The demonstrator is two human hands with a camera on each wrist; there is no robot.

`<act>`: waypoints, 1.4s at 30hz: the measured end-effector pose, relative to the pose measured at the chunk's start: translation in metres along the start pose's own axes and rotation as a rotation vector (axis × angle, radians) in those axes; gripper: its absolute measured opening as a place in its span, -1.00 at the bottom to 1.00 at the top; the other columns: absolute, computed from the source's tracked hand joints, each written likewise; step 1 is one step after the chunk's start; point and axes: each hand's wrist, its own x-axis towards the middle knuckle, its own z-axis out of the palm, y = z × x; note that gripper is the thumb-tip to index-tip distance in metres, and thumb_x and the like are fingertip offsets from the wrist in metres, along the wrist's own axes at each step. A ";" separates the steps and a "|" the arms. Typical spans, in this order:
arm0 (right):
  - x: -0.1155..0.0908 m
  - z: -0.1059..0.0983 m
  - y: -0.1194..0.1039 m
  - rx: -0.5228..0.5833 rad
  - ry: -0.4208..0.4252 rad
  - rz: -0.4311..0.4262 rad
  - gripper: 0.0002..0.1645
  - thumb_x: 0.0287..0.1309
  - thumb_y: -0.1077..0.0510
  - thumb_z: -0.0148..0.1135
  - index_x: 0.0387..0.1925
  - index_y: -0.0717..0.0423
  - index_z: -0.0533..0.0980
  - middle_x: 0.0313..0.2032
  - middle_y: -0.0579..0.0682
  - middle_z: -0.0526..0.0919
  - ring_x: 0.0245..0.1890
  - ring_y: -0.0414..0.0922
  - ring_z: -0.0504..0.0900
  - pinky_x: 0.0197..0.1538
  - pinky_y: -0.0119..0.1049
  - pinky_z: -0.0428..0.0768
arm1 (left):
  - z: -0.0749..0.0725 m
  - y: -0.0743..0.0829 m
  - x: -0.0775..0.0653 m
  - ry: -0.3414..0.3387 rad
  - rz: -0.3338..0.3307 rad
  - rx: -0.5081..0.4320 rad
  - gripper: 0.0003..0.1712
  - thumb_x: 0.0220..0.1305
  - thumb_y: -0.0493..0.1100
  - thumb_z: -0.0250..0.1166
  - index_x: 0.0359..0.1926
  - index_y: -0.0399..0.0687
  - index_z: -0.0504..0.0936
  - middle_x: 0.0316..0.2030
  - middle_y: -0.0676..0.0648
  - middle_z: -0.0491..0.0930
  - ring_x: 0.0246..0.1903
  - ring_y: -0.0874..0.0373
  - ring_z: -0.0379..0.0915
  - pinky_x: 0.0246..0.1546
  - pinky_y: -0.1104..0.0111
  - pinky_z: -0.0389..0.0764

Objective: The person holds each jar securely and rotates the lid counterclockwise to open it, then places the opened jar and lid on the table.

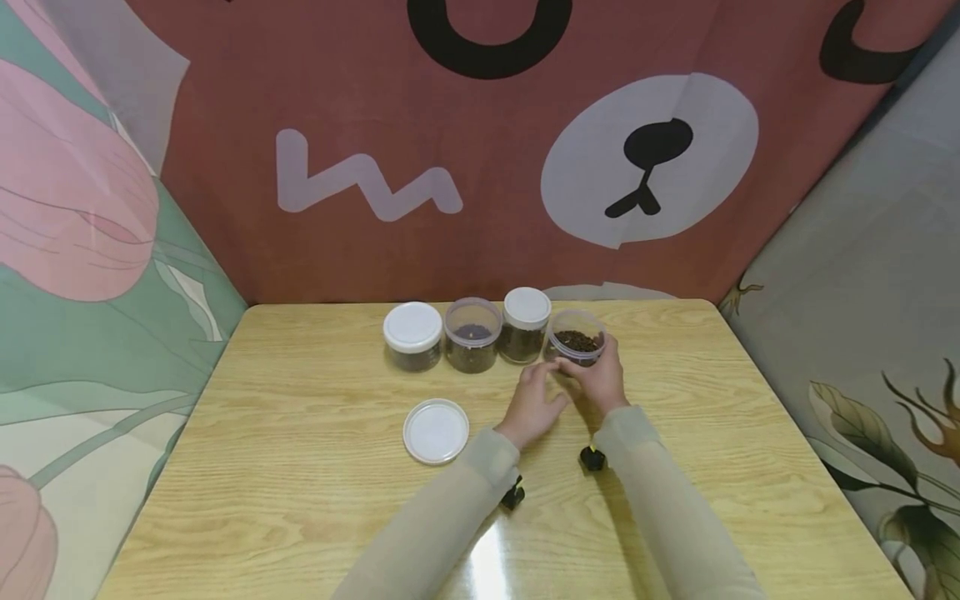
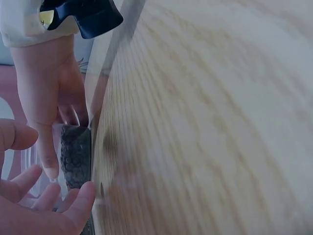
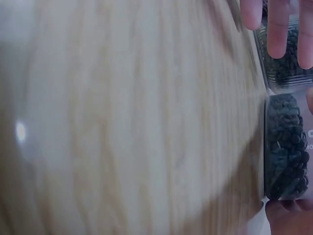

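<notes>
At the right end of a row of jars stands an open clear jar (image 1: pixel 576 354), partly filled with dark, bean-like pieces. My right hand (image 1: pixel 604 380) grips it, fingers around its right side and thumb at the near rim. Just left of that jar is my left hand (image 1: pixel 534 406), its fingers spread and loosely bent with nothing in them. In the left wrist view, the left hand (image 2: pixel 41 210) faces the jar wall (image 2: pixel 76 156) beside the right hand (image 2: pixel 44 93). The right wrist view shows dark pieces through the upright jar (image 3: pixel 286 147) and the left fingers (image 3: pixel 278 34) above.
Left of the gripped jar stand a taller white-lidded jar (image 1: pixel 527 325), an open jar (image 1: pixel 472 354) with dark contents and a wide white-lidded jar (image 1: pixel 412 333). A loose white lid (image 1: pixel 436 431) lies on the wooden table (image 1: pixel 300 467). Printed cloth (image 1: pixel 375 258) hangs behind.
</notes>
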 end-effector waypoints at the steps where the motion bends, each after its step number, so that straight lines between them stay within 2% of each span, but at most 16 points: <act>1: 0.000 0.001 0.000 0.004 -0.001 -0.001 0.23 -0.05 0.15 0.63 0.46 0.37 0.03 0.40 0.41 0.25 0.43 0.24 0.25 0.50 0.03 0.16 | -0.001 -0.001 0.000 -0.002 -0.010 -0.006 -0.41 0.31 -0.25 0.24 0.35 -0.28 0.40 0.32 -0.35 0.32 0.30 -0.20 0.35 0.37 0.08 0.35; 7: -0.001 0.004 0.000 0.030 0.007 -0.013 0.33 -0.02 0.17 0.61 0.52 0.26 -0.13 0.41 0.44 0.19 0.44 0.27 0.21 0.51 0.05 0.15 | -0.006 -0.005 0.002 0.035 -0.007 -0.034 -0.52 0.29 -0.24 0.23 0.24 -0.19 0.52 0.29 -0.33 0.34 0.26 -0.21 0.40 0.33 0.05 0.41; 11: -0.002 0.004 -0.007 0.039 0.029 -0.033 0.48 -0.08 0.23 0.62 0.58 0.19 -0.27 0.48 0.43 0.02 0.49 0.29 0.08 0.52 0.09 0.07 | -0.013 -0.003 0.003 0.062 0.008 -0.065 -0.58 0.30 -0.27 0.23 0.19 -0.17 0.55 0.26 -0.27 0.36 0.19 -0.15 0.44 0.27 0.08 0.48; 15: -0.003 0.000 -0.019 -0.001 0.040 -0.043 0.49 -0.10 0.16 0.64 0.60 0.10 -0.24 0.50 0.37 -0.07 0.50 0.28 0.01 0.50 0.18 0.07 | -0.021 0.002 0.003 0.118 0.023 -0.124 -0.63 0.30 -0.35 0.23 0.13 -0.19 0.57 0.20 -0.23 0.38 0.15 -0.17 0.45 0.21 0.12 0.53; 20: -0.003 -0.006 -0.040 -0.054 0.039 -0.071 0.40 -0.05 0.02 0.62 0.61 -0.01 -0.14 0.50 0.31 -0.07 0.48 0.26 0.01 0.45 0.25 0.16 | -0.030 0.005 0.006 0.267 0.078 -0.219 -0.63 0.25 -0.44 0.19 0.09 -0.28 0.54 0.13 -0.21 0.36 0.13 -0.18 0.46 0.21 0.16 0.54; 24: -0.003 -0.007 -0.053 -0.058 0.024 -0.116 0.33 0.02 0.01 0.58 0.60 0.02 -0.11 0.50 0.29 -0.07 0.48 0.25 0.02 0.44 0.26 0.17 | -0.038 0.010 0.009 0.403 0.134 -0.242 -0.56 0.21 -0.48 0.17 0.14 -0.33 0.47 0.15 -0.26 0.30 0.13 -0.18 0.41 0.21 0.17 0.54; 28: -0.002 -0.006 -0.063 -0.050 0.036 -0.138 0.25 0.05 0.02 0.56 0.58 0.05 -0.04 0.50 0.26 -0.04 0.49 0.21 0.04 0.46 0.22 0.15 | -0.046 0.016 0.011 0.469 0.150 -0.235 -0.43 0.19 -0.47 0.17 0.26 -0.34 0.37 0.19 -0.34 0.27 0.20 -0.18 0.33 0.25 0.14 0.51; 32: -0.002 -0.001 -0.073 -0.038 0.018 -0.191 0.18 0.06 0.07 0.55 0.55 0.12 0.03 0.47 0.27 0.01 0.48 0.20 0.08 0.46 0.19 0.16 | -0.057 0.019 0.015 0.443 0.126 -0.209 -0.27 0.18 -0.44 0.19 0.39 -0.42 0.24 0.33 -0.43 0.22 0.31 -0.24 0.27 0.30 0.06 0.44; 36: 0.000 0.007 -0.082 -0.009 -0.057 -0.256 0.14 0.08 0.16 0.53 0.53 0.19 0.05 0.46 0.30 0.03 0.48 0.19 0.11 0.48 0.11 0.20 | -0.066 0.020 0.019 0.351 0.041 -0.214 -0.19 0.27 -0.35 0.21 0.49 -0.43 0.12 0.47 -0.41 0.11 0.43 -0.24 0.13 0.39 -0.01 0.30; 39: 0.002 0.013 -0.087 0.045 -0.129 -0.250 0.14 0.12 0.23 0.49 0.55 0.23 -0.01 0.50 0.30 0.01 0.51 0.17 0.07 0.49 0.02 0.21 | -0.071 0.021 0.021 0.285 -0.024 -0.258 -0.18 0.38 -0.23 0.19 0.54 -0.37 0.05 0.50 -0.37 0.08 0.45 -0.21 0.11 0.40 0.01 0.29; 42: 0.004 0.019 -0.092 0.089 -0.189 -0.213 0.15 0.16 0.26 0.46 0.57 0.27 -0.06 0.54 0.28 -0.01 0.54 0.16 0.03 0.50 -0.03 0.19 | -0.072 0.023 0.020 0.255 -0.049 -0.285 -0.18 0.45 -0.13 0.16 0.55 -0.35 0.02 0.49 -0.38 0.09 0.44 -0.21 0.13 0.40 0.03 0.30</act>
